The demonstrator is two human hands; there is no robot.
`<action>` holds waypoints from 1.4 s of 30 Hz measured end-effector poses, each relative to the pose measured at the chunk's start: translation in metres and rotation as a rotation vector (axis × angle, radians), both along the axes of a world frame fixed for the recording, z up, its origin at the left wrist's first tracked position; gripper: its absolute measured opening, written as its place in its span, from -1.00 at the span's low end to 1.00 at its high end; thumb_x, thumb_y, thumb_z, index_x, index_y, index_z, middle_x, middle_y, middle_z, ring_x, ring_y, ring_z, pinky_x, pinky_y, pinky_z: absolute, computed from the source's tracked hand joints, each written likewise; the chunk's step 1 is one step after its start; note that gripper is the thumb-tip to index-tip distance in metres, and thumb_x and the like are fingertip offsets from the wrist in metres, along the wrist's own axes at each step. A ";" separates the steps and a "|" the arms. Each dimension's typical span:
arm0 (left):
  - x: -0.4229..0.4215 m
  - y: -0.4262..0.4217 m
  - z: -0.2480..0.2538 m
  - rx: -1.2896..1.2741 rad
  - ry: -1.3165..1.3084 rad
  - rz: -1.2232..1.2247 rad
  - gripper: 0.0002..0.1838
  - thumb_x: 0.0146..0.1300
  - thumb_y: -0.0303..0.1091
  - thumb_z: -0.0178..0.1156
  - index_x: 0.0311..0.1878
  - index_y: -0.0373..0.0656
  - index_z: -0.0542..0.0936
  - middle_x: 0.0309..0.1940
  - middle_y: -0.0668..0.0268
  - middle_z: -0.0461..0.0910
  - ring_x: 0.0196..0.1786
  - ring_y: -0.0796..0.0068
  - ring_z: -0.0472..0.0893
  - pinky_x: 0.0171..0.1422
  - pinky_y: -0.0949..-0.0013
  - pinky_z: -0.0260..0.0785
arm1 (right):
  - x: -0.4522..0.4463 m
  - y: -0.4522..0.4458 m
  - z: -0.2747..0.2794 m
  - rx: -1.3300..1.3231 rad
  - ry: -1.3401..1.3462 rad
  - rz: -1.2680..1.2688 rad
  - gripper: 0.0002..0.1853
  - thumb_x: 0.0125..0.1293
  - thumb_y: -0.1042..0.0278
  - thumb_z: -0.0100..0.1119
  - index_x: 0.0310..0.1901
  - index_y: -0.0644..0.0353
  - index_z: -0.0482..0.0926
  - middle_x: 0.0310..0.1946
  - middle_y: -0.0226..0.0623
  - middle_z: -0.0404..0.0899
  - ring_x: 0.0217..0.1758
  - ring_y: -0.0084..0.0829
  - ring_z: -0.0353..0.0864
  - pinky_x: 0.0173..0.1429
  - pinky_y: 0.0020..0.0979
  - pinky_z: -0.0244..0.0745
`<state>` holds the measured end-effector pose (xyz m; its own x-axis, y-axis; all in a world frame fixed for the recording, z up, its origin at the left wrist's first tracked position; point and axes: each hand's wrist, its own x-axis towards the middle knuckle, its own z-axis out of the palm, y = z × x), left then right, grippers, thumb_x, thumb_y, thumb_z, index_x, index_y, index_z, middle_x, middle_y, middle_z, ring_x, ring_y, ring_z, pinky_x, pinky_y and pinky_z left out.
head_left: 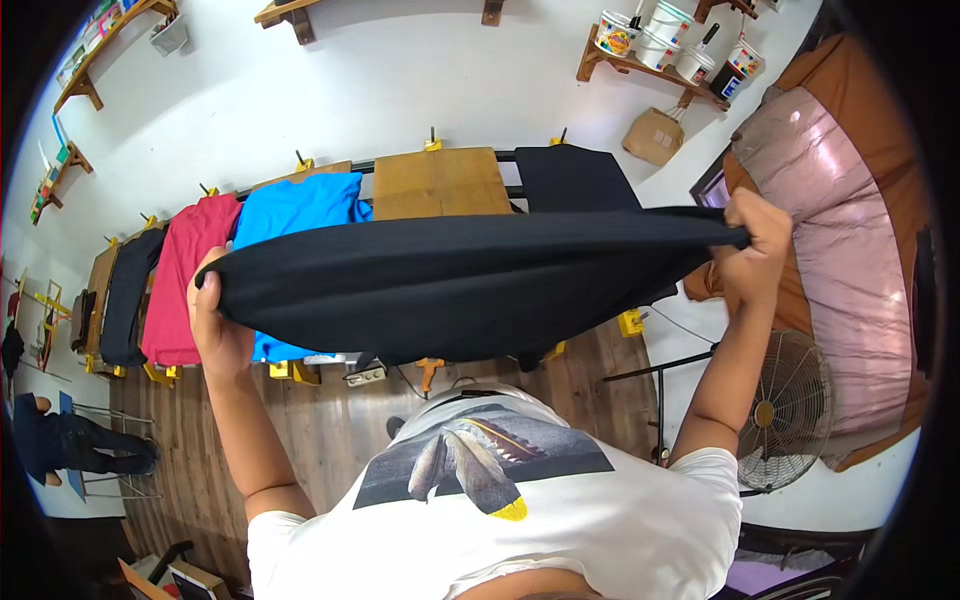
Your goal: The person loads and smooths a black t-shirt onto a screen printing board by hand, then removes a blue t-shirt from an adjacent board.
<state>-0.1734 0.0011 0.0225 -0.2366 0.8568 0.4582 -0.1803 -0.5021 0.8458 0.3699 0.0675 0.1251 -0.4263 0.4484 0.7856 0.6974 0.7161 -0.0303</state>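
Black cloth: stretched across the centre of the frame, held up between two hands, upper edge nearly straight, lower edge sagging in a shallow curve. Entries run left to right. Lower left: another person, in dark clothes, well apart from the cloth. Centre left: a dark cloth, then a red cloth and a blue cloth, side by side, the blue one partly hidden behind the held cloth. Left hand, left of centre: closed on the cloth's left end, thumb laid over the fabric. Upper centre: a brown board, with a black panel to its right; contact between these and the held cloth cannot be told. Right hand, right of centre: closed in a fist, fabric gathered narrow in its grip. Lower right: a round fan, below that hand. Judgement on handling: the span looks best held with even, moderate pull; the bunched right end would likely lie flatter if pinched nearer its edge, matching the left. Overpulling could stretch the weave; slack would deepen the folds along the middle.
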 end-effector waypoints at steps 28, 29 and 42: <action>0.019 0.059 0.141 0.549 1.135 0.180 -0.62 0.14 -0.68 0.01 0.02 -0.30 0.60 -0.24 0.15 0.53 -0.17 0.24 0.57 0.00 0.36 0.38 | 0.018 0.038 0.040 0.227 -0.485 -0.154 -0.71 -0.04 0.40 0.42 -0.23 0.13 0.57 -0.42 -0.25 0.56 -0.31 -0.09 0.58 -0.23 -0.12 0.49; 0.022 0.039 0.143 0.576 1.173 0.074 -0.69 0.14 -0.64 0.03 -0.04 -0.32 0.60 -0.21 0.13 0.53 -0.16 0.19 0.55 0.04 0.30 0.39 | 0.023 0.027 0.035 0.146 -0.494 -0.195 -0.73 -0.04 0.38 0.42 -0.28 0.15 0.55 -0.44 -0.24 0.53 -0.32 -0.08 0.56 -0.23 -0.13 0.48; 0.132 -0.064 0.037 0.490 1.007 -1.075 -0.56 0.24 -0.13 0.48 -0.60 -0.19 0.57 -0.62 0.25 0.47 -0.44 0.18 0.63 0.29 0.07 0.56 | 0.068 -0.006 -0.113 -0.404 -0.589 -0.192 -0.70 -0.15 0.28 0.51 -0.40 0.20 0.61 -0.36 -0.21 0.57 0.00 -0.08 0.53 0.29 -0.13 0.41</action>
